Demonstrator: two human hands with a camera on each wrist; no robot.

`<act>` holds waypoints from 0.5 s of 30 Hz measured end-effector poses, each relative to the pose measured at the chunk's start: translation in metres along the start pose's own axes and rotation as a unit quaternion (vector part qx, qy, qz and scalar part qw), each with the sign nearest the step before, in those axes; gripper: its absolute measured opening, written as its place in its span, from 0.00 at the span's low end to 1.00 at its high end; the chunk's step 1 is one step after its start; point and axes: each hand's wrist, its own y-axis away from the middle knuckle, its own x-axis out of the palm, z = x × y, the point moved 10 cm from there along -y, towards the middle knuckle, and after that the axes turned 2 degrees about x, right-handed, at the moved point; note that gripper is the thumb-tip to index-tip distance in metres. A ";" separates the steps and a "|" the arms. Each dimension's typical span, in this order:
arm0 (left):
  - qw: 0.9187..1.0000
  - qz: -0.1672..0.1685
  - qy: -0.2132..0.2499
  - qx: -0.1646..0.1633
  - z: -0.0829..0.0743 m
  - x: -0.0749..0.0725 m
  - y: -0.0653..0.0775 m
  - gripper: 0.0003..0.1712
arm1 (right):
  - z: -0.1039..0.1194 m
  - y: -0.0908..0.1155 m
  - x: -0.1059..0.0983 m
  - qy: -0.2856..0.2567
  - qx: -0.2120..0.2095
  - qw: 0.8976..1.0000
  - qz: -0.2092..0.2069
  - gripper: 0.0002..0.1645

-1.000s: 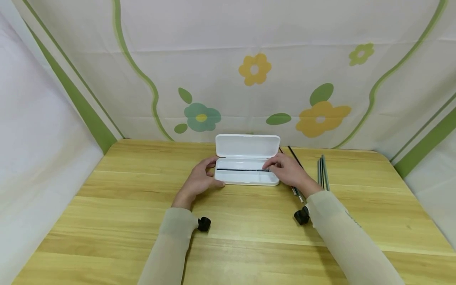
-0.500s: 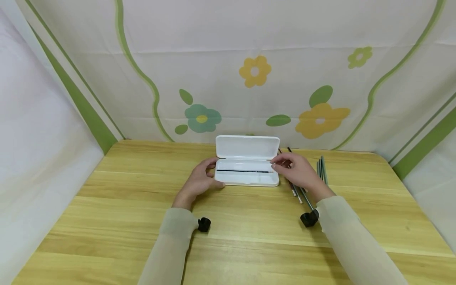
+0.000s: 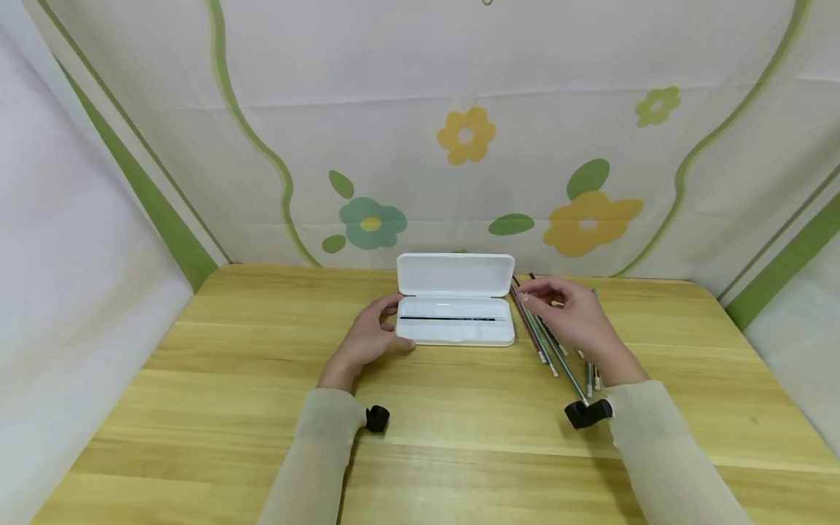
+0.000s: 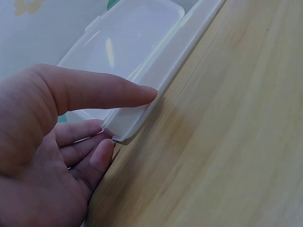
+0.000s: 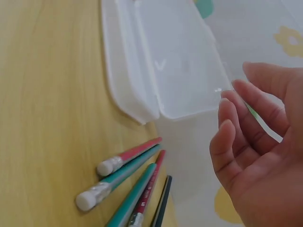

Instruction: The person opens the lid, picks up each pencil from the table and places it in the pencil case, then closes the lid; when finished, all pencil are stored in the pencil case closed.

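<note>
A white pencil case (image 3: 433,332) stands with its lid raised near the back of the table, and one dark pencil (image 3: 449,319) lies lengthwise in it. My left hand (image 3: 366,341) holds the case's left end. In the left wrist view the thumb lies along the front wall (image 4: 137,113) and the other fingers touch the end. To the right of the case, my right hand (image 3: 572,315) hovers over a group of loose pencils (image 3: 533,332). The right wrist view shows this hand (image 5: 260,137) with loosely bent fingers and nothing between them. Red, green and black pencils (image 5: 124,172) lie below it.
More pencils (image 3: 590,379) lie partly hidden beneath the right hand and wrist. A flower-patterned cloth (image 3: 459,197) hangs right behind the table's back edge. Wooden tabletop (image 3: 453,437) stretches in front of the case.
My right hand has let go of the dark pencil, which stays in the case, and has moved right over the loose pencils. The left hand has kept its place on the case.
</note>
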 end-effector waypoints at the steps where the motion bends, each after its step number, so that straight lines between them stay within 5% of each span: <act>1: 1.000 -0.001 0.000 0.000 0.000 0.000 0.000 0.51 | 0.001 0.002 -0.002 -0.009 -0.002 1.000 -0.001 0.24; 15: 1.000 0.001 0.004 0.002 -0.001 -0.001 0.000 0.52 | 0.007 0.016 -0.020 -0.081 -0.023 0.996 -0.021 0.23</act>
